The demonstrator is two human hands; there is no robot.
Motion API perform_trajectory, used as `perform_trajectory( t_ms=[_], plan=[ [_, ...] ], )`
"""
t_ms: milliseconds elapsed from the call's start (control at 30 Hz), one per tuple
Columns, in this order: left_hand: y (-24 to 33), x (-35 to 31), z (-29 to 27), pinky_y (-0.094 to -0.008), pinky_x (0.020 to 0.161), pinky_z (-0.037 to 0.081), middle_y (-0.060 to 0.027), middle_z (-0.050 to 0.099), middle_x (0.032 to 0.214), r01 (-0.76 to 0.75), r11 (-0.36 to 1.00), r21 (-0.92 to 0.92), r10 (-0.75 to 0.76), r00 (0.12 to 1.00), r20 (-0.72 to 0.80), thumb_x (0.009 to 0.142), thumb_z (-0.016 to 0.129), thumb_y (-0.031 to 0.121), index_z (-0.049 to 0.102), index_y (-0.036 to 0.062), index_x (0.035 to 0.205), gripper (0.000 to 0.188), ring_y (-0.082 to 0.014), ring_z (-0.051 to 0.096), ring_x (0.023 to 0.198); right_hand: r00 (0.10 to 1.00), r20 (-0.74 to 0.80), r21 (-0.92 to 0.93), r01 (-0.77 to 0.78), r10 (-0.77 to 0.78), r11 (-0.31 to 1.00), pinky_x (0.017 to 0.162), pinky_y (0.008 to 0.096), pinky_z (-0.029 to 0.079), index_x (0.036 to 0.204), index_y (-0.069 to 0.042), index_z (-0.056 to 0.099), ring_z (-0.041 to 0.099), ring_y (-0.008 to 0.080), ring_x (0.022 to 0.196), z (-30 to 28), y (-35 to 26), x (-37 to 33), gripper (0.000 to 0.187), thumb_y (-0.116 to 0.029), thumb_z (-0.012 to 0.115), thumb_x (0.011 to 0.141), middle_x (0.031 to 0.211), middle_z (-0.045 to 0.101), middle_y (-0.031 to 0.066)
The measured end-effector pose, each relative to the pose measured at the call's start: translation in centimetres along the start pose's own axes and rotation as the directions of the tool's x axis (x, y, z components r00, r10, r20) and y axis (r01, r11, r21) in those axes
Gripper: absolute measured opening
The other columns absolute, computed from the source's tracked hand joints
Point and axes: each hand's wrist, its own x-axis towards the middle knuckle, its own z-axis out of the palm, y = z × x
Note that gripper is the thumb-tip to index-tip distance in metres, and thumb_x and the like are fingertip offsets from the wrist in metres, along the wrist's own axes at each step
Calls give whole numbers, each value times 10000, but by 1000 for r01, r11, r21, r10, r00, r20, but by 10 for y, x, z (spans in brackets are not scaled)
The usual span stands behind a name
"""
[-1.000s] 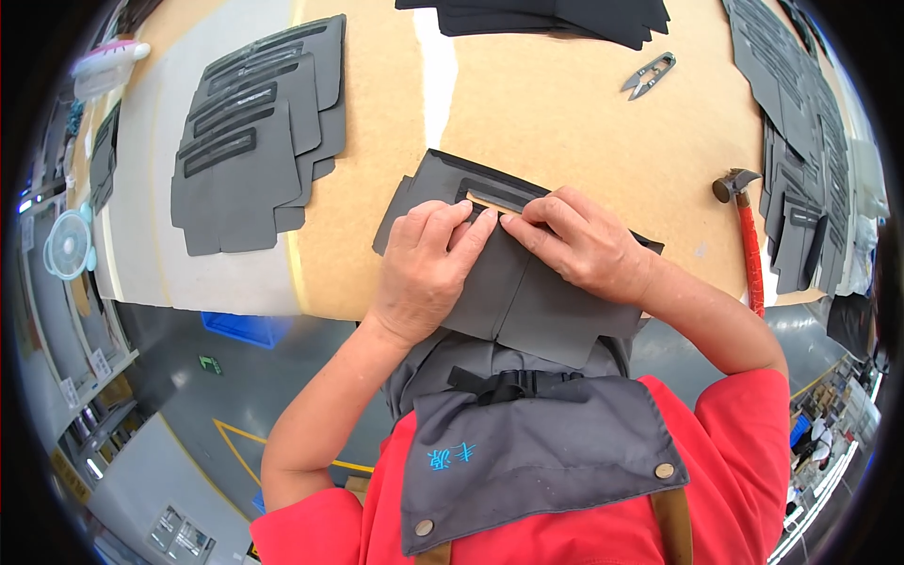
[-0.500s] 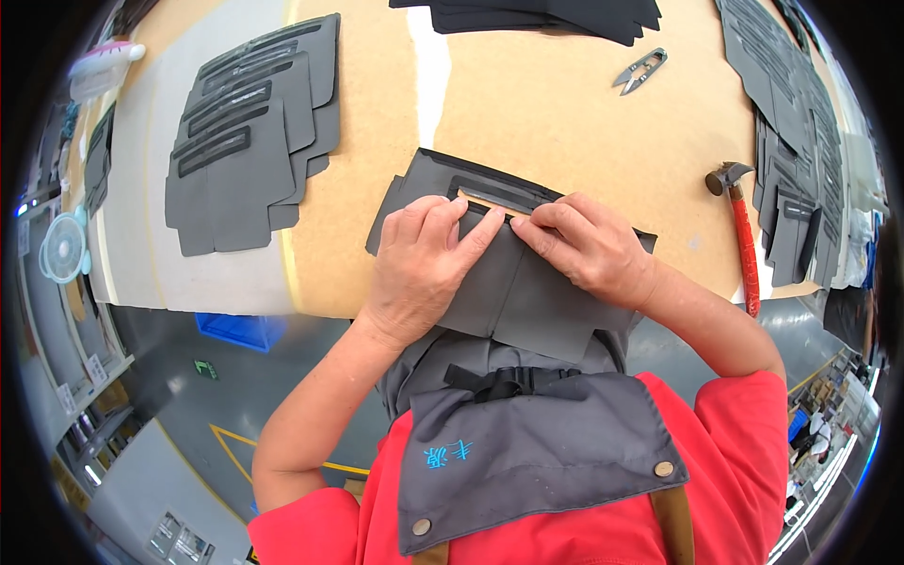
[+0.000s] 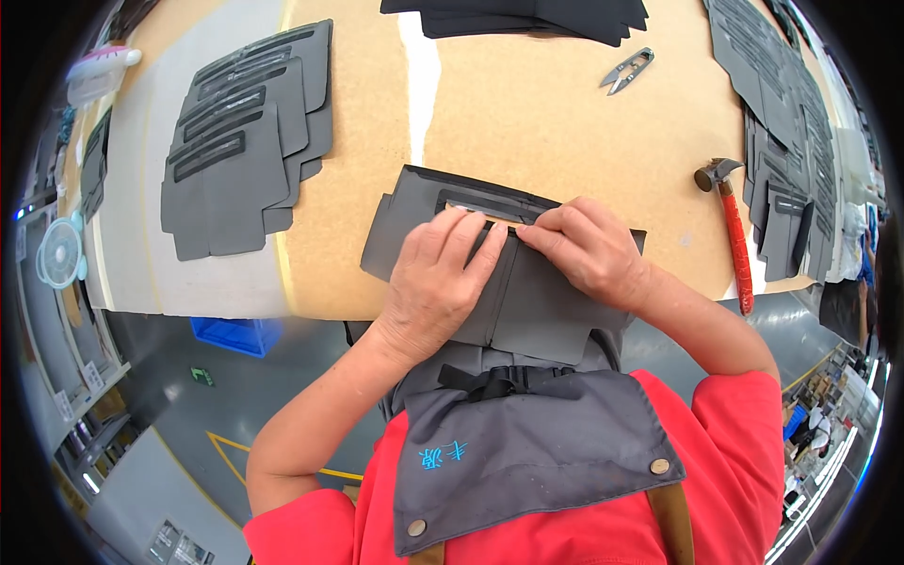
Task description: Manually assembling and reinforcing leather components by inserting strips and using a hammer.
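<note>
A dark grey flat panel (image 3: 546, 306) lies over the near edge of the table, its lower part hanging toward my lap. Near its far side is a long slot framed by a black strip (image 3: 504, 202), and tan tabletop shows through. My left hand (image 3: 435, 282) lies across the panel's left part, its fingers bent together and their tips pressing the slot's near edge. Opposite it, my right hand (image 3: 593, 256) pinches the same edge near the slot's right end, thumb and forefinger together. The two hands' fingertips are a short way apart. Fingers partly hide the folded edge.
Overlapping grey panels with framed slots (image 3: 221, 212) lie at left, more (image 3: 786, 104) at right. Black pieces (image 3: 527, 21) lie at the far edge. Thread snips (image 3: 628, 71) and a red-handled hammer (image 3: 734, 235) rest right of centre. A small fan (image 3: 61, 252) stands left; a blue crate (image 3: 235, 336) is below.
My left hand has shifted slightly right along the slot's near edge, its fingers more bent. The right hand keeps its pinch. The whole view has shifted a little.
</note>
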Motion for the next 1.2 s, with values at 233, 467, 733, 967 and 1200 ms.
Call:
perform_trajectory(
  t_ms=[233,467,733,967,1200],
  plan=[
    [7,-5,6,-399,1015,489,-102,586,1248,8,1000,-17,-8,1000,-11,852,640,78,666,59,1311,460,-275,574,1212,1000,-6,-22,28,-29,999,681,342,531,1116,-29,724,604,206,790,-3,0,-7,367,-75,704,752,977,657,57],
    [15,-3,0,-395,1031,494,-108,594,1243,-37,999,-18,38,999,16,851,630,55,640,-5,1326,479,-259,591,1178,997,12,-72,72,-72,995,675,333,533,1126,-38,728,607,203,795,-5,-3,-10,371,-65,699,757,984,655,52],
    [20,-4,2,-383,1027,509,-110,607,1231,-22,999,-38,23,999,22,845,637,43,639,17,1336,492,-261,595,1174,999,21,22,-39,39,999,691,328,538,1143,-46,721,611,209,832,-8,-2,-21,385,-39,684,760,979,644,39],
    [22,-5,2,-386,1036,505,-120,604,1234,-27,999,-45,29,999,39,851,639,34,647,53,1337,487,-273,590,1180,999,50,22,-5,4,1000,712,327,543,1175,-45,705,612,215,842,-12,-3,-19,419,-52,682,757,998,627,54],
    [24,-5,1,-387,1047,501,-126,593,1244,-15,999,-41,18,998,61,849,645,35,644,51,1339,491,-278,578,1193,997,50,44,51,-54,998,686,333,546,1206,-31,714,612,225,824,-12,3,-24,468,-21,688,739,998,633,80]
  ],
)
